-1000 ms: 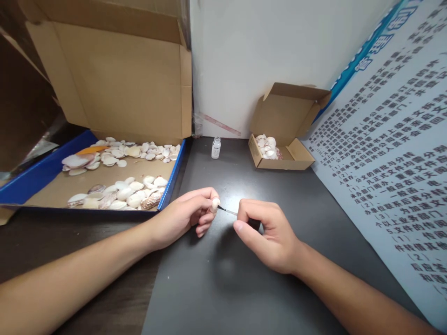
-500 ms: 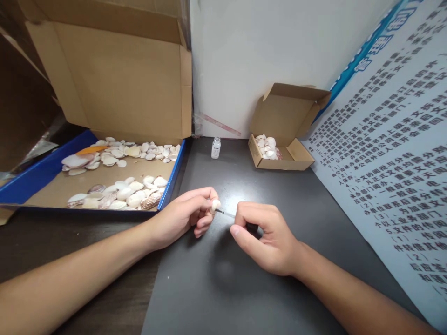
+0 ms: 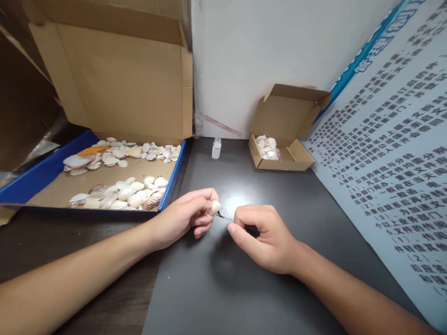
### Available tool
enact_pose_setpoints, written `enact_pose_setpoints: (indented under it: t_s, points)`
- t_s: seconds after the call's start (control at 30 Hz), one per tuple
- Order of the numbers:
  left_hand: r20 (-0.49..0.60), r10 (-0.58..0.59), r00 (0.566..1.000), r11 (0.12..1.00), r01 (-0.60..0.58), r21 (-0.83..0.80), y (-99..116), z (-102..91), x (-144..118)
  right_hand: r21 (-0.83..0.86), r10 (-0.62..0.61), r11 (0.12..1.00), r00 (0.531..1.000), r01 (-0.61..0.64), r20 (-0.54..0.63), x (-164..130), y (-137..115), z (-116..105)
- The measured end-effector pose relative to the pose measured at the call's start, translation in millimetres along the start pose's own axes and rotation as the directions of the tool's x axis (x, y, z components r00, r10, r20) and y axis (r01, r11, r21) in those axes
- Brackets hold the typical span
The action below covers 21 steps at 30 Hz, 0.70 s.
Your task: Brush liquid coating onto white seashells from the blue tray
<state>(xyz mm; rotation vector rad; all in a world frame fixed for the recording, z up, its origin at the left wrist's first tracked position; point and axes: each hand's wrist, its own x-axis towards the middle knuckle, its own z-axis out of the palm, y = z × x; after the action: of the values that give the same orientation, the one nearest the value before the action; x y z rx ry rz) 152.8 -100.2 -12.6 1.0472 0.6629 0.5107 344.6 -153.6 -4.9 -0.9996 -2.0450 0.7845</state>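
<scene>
While a small white shell (image 3: 215, 207) is pinched in the curled fingers of the left hand (image 3: 186, 216), it is kept steady over the middle of the dark worktop (image 3: 223, 288). A thin brush (image 3: 225, 217) is gripped by the closed right hand (image 3: 267, 237), so its tip can touch the shell. A little bottle (image 3: 216, 148) is kept open near the back edge, between two boxes of shells (image 3: 122, 186).

Craft workbench; shell-filled cardboard boxes (image 3: 104, 177); printed rules poster (image 3: 394, 172) alongside
</scene>
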Motion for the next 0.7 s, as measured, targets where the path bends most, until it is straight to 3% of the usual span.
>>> enact_pose_setpoints:
  t_s: [0.2, 0.43, 0.7]
  points:
    - [0.005, 0.014, 1.0, 1.0, -0.014, 0.009, -1.8, -0.6, 0.6, 0.066, -0.034, 0.997, 0.999, 0.034, -0.001, 2.1, -1.6, -1.7]
    - [0.006, 0.006, 1.0, 0.999, -0.006, 0.053, -0.9, 0.1, 0.6, -0.047, 0.041, 0.998, 0.999, -0.039, 0.036, 0.6, 1.9, 1.6]
    - [0.018, 0.001, 1.0, 0.998, -0.002, 0.059, -2.4, -0.9, 0.2, 0.008, -0.046, 0.999, 0.997, 0.047, -0.061, 0.8, -4.4, -0.3]
